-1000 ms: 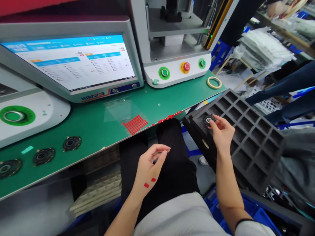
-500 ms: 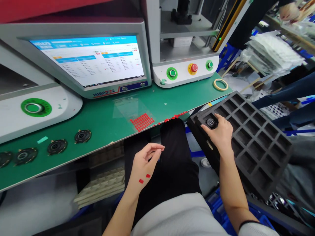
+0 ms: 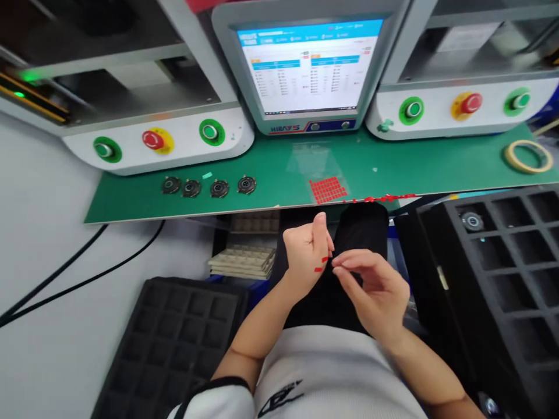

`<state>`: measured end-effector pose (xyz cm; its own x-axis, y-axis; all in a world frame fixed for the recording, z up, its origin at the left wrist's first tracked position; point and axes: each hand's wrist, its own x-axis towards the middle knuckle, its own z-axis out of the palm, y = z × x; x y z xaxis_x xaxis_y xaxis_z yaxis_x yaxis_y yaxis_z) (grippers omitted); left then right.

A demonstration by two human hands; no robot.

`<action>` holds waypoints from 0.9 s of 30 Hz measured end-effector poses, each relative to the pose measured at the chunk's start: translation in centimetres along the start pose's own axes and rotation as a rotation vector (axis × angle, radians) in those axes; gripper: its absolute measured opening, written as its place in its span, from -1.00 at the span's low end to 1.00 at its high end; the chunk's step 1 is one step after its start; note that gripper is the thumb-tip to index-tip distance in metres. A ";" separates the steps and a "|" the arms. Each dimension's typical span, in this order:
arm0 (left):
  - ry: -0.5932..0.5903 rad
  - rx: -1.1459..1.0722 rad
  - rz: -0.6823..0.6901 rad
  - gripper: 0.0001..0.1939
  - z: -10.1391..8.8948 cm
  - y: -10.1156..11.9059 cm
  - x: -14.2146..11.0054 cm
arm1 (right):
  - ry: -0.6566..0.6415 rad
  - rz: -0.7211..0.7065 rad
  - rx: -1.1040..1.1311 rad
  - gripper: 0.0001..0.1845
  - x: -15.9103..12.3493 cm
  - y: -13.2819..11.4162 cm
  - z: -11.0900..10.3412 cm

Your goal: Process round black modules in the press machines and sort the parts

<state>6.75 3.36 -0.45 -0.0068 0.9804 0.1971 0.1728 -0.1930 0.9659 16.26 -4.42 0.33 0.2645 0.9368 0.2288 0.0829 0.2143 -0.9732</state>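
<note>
The right grip is held narrow, its fingertips just beside two small red rectangular pieces carried on the loosely curled left grip, below the green bench.

Monitor bezel, lower left: "HIRAYS" in blue. On-screen table text too small to read. Shirt logo: black, illegible.
</note>
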 end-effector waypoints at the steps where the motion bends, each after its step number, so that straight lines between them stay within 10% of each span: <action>1: 0.022 0.029 0.074 -0.34 -0.2 0.0 0.0 | -0.004 0.024 0.060 -0.81 -0.3 -0.1 0.8; 27: 0.104 0.282 0.509 -0.45 -0.8 -0.5 0.2 | 0.094 0.139 0.086 -0.72 0.7 -0.7 1.3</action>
<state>5.83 3.58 -0.73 0.0516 0.7551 0.6536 0.4346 -0.6062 0.6660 15.14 -3.51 1.13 0.3569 0.9299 0.0889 -0.0425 0.1112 -0.9929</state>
